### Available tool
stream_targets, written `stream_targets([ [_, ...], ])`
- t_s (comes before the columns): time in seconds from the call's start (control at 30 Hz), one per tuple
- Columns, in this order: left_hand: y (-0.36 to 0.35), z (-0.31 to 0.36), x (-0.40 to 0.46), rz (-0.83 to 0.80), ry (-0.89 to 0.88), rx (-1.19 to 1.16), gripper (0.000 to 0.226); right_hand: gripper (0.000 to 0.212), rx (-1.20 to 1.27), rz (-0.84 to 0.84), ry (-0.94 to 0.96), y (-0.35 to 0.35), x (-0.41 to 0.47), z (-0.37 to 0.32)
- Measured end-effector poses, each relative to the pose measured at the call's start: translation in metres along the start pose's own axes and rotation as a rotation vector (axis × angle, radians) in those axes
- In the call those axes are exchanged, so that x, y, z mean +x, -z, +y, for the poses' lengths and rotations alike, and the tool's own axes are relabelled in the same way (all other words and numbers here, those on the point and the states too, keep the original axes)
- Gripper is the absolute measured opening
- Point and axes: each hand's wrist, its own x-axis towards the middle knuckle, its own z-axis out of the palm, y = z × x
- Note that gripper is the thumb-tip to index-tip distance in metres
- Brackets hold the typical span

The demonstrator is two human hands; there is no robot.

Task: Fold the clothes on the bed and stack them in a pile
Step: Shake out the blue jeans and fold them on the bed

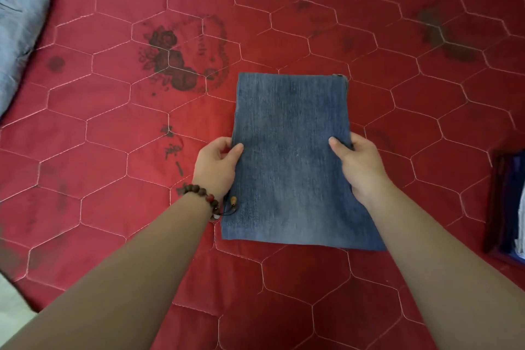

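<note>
On the red quilted bed cover [113, 128], folded denim [292, 156], pinched at each long edge by left hand [217, 163] and right hand [359, 163], thumbs on top. At far right, dark-rimmed tray [495, 202], perhaps holding folded fabric. Upper left, grey-blue garment [20, 25].

A red quilt [108, 128] stitched in pale hexagons covers the whole surface, printed with faded dark roses [170, 62] and lettering left of centre, and darker blotches toward the upper right. At the right edge sits a dark-framed box [495, 207], partly cut off, with blue and white contents too blurred to identify.
</note>
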Motion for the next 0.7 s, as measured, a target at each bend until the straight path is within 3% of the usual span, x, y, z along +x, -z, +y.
stream_targets([
  [0.1,0.002,0.003,0.006,-0.037,0.057,0.01,0.017,0.013,-0.045,0.016,-0.015,-0.004,0.002,-0.003],
  [0.2,0.01,0.01,0.006,-0.152,0.287,-0.202,0.022,0.005,-0.033,-0.028,-0.069,0.001,0.0,-0.009],
  [0.27,0.022,0.012,0.0,-0.257,0.476,-0.331,0.029,0.018,-0.059,-0.071,-0.127,0.013,-0.01,-0.012],
  [0.37,0.04,-0.004,-0.022,-0.351,0.654,-0.305,0.043,0.041,-0.192,-0.164,-0.23,0.046,-0.037,0.0],
  [0.43,0.049,-0.018,-0.041,-0.383,0.656,-0.295,0.041,0.038,-0.202,-0.261,-0.29,0.069,-0.056,0.012],
  [0.53,0.054,-0.03,-0.059,-0.49,0.47,-0.255,0.023,0.022,-0.204,-0.334,-0.314,0.087,-0.07,0.023],
  [0.6,0.051,-0.03,-0.063,-0.463,0.362,-0.112,0.009,0.011,-0.301,-0.274,-0.259,0.084,-0.071,0.029],
  [0.7,0.038,-0.03,-0.066,-0.303,0.368,0.024,0.018,0.003,-0.434,-0.067,-0.197,0.068,-0.071,0.042],
])
